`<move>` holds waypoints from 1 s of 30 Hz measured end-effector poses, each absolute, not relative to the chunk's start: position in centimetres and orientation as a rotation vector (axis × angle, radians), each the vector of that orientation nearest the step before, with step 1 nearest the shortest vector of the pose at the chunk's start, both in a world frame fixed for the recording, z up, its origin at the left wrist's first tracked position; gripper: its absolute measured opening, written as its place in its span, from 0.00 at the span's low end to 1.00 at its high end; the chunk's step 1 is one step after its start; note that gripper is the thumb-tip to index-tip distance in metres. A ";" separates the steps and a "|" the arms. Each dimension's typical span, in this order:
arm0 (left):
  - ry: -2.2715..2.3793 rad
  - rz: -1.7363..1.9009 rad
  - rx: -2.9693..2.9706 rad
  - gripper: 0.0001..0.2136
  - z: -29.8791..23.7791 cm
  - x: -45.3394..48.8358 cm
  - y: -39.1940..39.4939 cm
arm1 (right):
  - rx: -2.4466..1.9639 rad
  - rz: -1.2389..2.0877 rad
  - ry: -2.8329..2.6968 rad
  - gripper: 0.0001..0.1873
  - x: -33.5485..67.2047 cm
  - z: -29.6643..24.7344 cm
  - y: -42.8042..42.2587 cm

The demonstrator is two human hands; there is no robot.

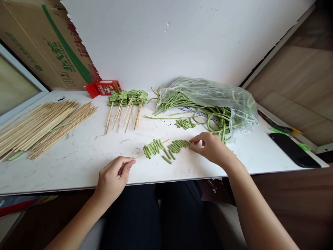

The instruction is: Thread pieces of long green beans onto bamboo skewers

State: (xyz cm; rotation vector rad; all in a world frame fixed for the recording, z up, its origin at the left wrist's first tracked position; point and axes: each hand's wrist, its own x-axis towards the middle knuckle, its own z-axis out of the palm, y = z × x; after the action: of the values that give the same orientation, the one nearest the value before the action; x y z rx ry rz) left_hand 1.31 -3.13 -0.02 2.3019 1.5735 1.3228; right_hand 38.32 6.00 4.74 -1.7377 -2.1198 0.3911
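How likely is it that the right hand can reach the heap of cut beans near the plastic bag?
Probably yes: the heap of cut beans lies just beyond the right hand, with no object visible between them; the plastic bag is farther back.

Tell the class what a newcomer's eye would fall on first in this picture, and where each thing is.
Probably the front middle of the white table, where the left hand pinches a skewer bearing cut green bean pieces and the right hand is at the end of a row of loose pieces. Next, the clear plastic bag of long beans behind the right hand, and the heaped bare skewers at the left.
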 end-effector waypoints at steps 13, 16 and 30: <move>1.552 1.313 2.344 0.01 -0.4 1.1 -3.1 | -1.391 0.941 -1.586 0.19 34.8 4.4 6.1; 1.539 1.317 2.356 0.01 -0.6 1.1 -3.2 | -1.228 1.252 -1.410 0.22 33.4 3.7 5.7; 1.543 1.298 2.415 0.01 -0.2 1.3 -3.2 | -1.141 1.430 -1.305 0.24 31.3 3.3 4.5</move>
State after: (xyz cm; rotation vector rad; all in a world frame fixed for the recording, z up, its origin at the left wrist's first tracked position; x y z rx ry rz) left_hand 1.28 -3.19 -0.22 2.4145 1.5428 1.2982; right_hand 31.26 4.46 3.26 -1.1411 -1.3046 1.4302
